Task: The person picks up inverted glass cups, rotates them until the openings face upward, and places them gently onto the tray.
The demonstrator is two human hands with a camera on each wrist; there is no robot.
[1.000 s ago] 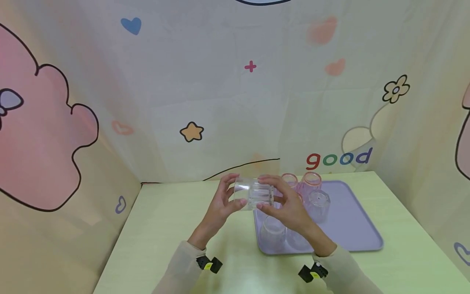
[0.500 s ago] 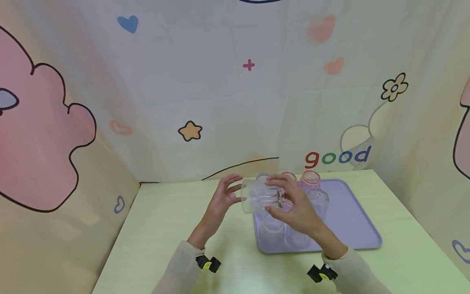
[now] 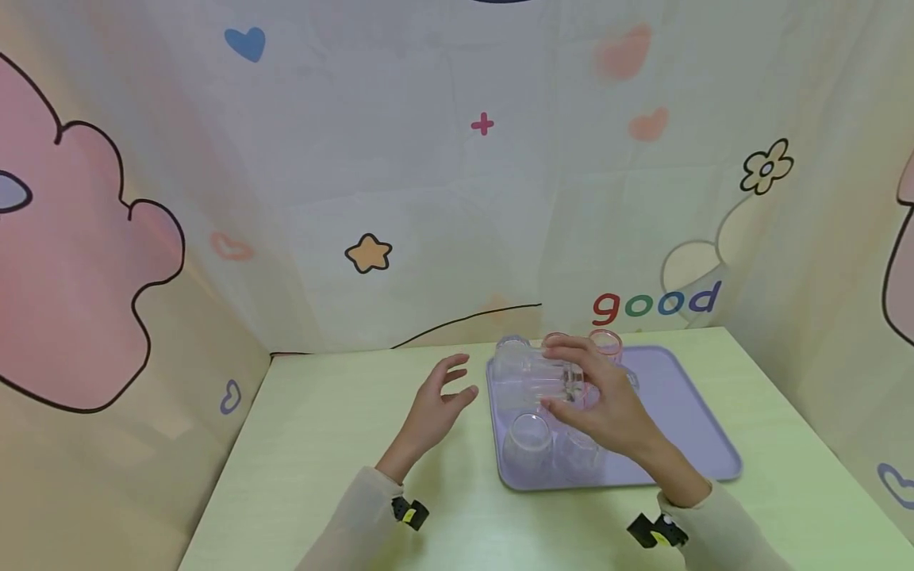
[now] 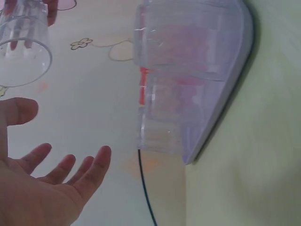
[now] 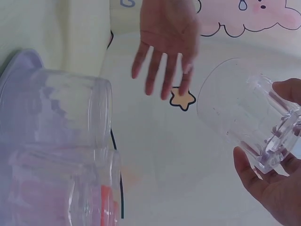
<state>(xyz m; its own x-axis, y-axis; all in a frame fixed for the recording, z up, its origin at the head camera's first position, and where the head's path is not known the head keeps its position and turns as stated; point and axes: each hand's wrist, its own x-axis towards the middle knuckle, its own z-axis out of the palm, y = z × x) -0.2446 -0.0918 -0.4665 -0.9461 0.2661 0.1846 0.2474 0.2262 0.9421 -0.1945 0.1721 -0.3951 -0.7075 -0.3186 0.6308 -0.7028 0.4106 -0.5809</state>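
In my right hand (image 3: 607, 396) is a clear drinking glass (image 3: 524, 377), gripped near its thick, ribbed base. The glass lies sideways in the air above the purple tray (image 3: 685, 428), its mouth toward the left. In the right wrist view, the fingers and thumb go around the base of this glass (image 5: 244, 108). My left hand (image 3: 432, 404) hovers left of the tray, fingers apart and slightly bent, holding nothing. The left wrist view shows the left hand (image 4: 51, 188) spread below the glass (image 4: 23, 52), apart from it.
Several glasses stand on the tray's left part, among them a clear glass (image 3: 528, 444) at the front and a pink-tinted glass (image 3: 605, 345) at the back. Some are partly hidden behind my right hand. A printed curtain (image 3: 428, 159) closes off the table's (image 3: 343, 444) back and sides.
The left hand has let go of the glass and drawn slightly away. My right hand has carried the glass rightward, from beside the tray to above it.
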